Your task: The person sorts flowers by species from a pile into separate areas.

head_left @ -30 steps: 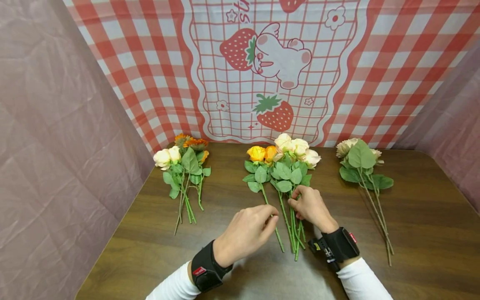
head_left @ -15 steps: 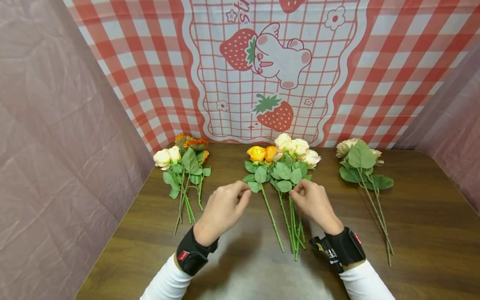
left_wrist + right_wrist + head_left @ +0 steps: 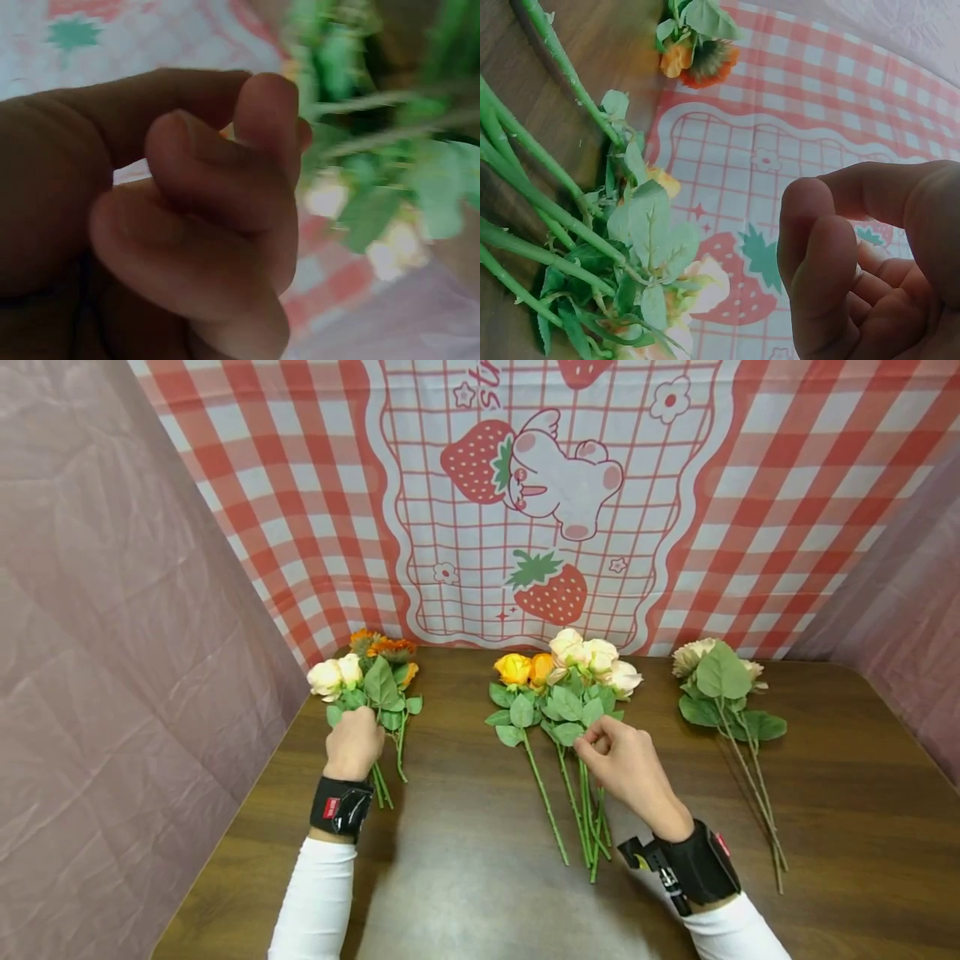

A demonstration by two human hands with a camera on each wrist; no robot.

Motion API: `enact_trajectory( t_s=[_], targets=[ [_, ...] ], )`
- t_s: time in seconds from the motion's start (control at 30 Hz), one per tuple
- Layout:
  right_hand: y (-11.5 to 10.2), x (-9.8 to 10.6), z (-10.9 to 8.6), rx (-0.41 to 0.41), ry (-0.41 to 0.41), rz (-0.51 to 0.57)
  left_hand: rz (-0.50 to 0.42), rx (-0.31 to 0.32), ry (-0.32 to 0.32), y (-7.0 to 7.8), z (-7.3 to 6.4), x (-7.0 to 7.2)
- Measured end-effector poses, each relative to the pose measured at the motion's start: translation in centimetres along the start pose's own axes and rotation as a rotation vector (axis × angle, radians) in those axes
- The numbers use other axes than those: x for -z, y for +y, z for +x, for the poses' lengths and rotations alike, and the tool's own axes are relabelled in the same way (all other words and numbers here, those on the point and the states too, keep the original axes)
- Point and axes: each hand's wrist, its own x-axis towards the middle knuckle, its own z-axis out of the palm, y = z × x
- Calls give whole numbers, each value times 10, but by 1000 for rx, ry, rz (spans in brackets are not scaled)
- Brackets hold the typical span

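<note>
My left hand point(image 3: 356, 745) is over the stems of the left flower bunch, which has cream roses point(image 3: 326, 678), orange flowers point(image 3: 392, 648) and a broad green leaf point(image 3: 382, 683). In the left wrist view its fingers point(image 3: 217, 180) are loosely curled, with nothing seen between them; the stems appear beyond the fingertips. My right hand point(image 3: 628, 768) hovers by the middle bunch of pale peach roses point(image 3: 600, 656), overlapping the lower leaves in the head view. Its thumb and finger tips point(image 3: 806, 217) come together, holding nothing, apart from the rose stems point(image 3: 555, 206).
Orange roses point(image 3: 513, 668) lie at the left of the middle bunch. Pale flowers point(image 3: 693, 656) with long stems lie on the right of the brown wooden table point(image 3: 465, 827). A checked strawberry cloth point(image 3: 555, 527) hangs behind the table, and pinkish curtains point(image 3: 112, 652) flank it.
My left hand has moved left from the middle stems to the left bunch. My right hand has lifted slightly off the middle stems and stays near the leaves. The flowers lie as before.
</note>
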Motion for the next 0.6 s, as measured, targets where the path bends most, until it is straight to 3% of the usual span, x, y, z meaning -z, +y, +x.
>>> enact_trajectory(
  t_s=[0.1,0.23,0.6],
  targets=[
    [-3,0,-1,7,-4,4,19,33,-74,-11,3,-7],
    [-5,1,-3,4,-14,11,38,46,-126,-17,6,-14],
    [-7,1,-3,16,-15,-2,65,76,-98,-20,12,-26]
  ],
)
